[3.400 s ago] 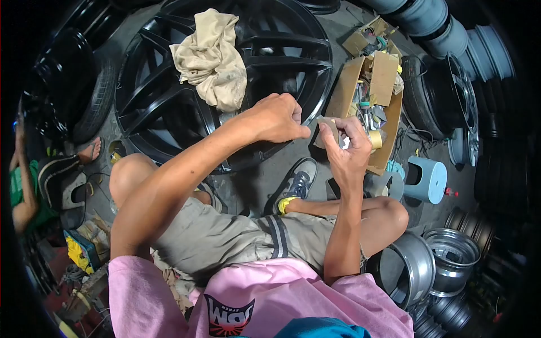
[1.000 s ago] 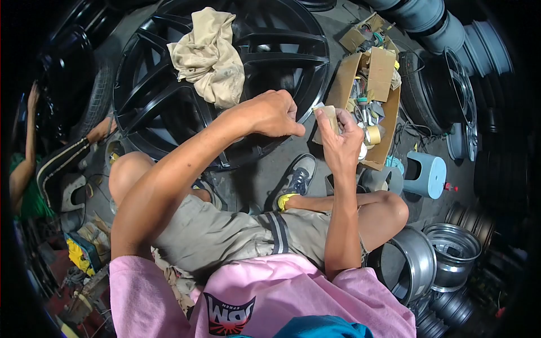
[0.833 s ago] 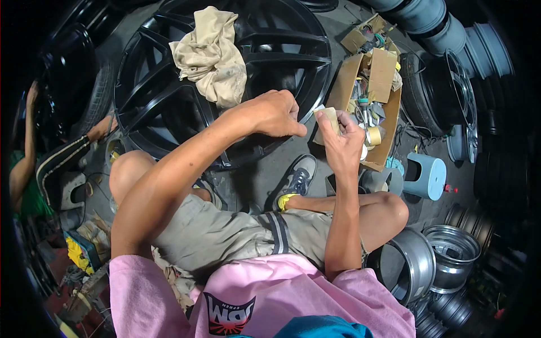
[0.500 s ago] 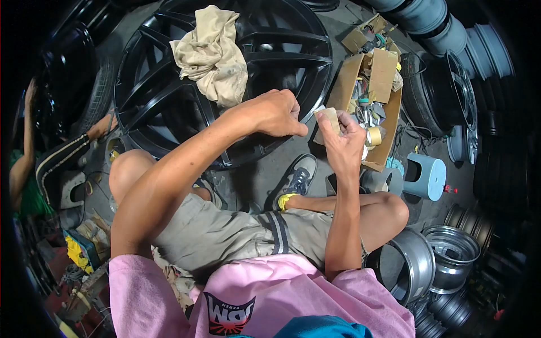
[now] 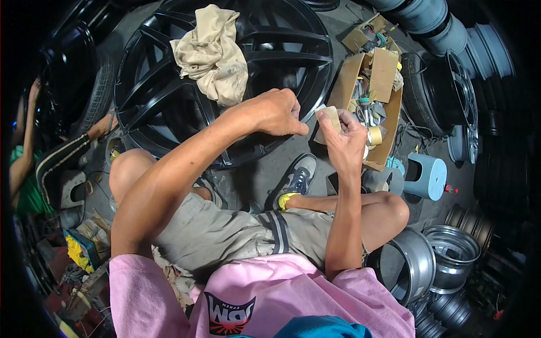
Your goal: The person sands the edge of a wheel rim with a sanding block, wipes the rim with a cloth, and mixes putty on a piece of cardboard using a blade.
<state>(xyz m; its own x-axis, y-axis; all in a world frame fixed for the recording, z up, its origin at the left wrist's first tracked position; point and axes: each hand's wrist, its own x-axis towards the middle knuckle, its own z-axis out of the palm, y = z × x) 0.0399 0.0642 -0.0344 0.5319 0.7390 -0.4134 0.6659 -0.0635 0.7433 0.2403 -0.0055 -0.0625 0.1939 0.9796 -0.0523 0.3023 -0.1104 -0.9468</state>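
Observation:
My left hand (image 5: 279,112) is over the lower right edge of a large black spoked wheel (image 5: 284,57). Its fingers are curled and its thumb points right; whatever they hold, if anything, is hidden. Just to the right, my right hand (image 5: 346,138) pinches a small beige folded sheet (image 5: 329,119) between thumb and fingers. The two hands are apart. A crumpled beige cloth (image 5: 213,56) lies across the wheel's spokes, up and left of my left hand.
A cardboard box (image 5: 385,70) of tools and tape stands right of the wheel. Farther right are a blue stool (image 5: 429,176) and silver rims (image 5: 451,259). Another person's arm (image 5: 22,163) shows at far left, near a tyre (image 5: 100,93).
Since the oldest frame, my right hand has shifted slightly left and turned the beige sheet so its face shows. My left hand has barely moved. The other person's limbs at far left have shifted.

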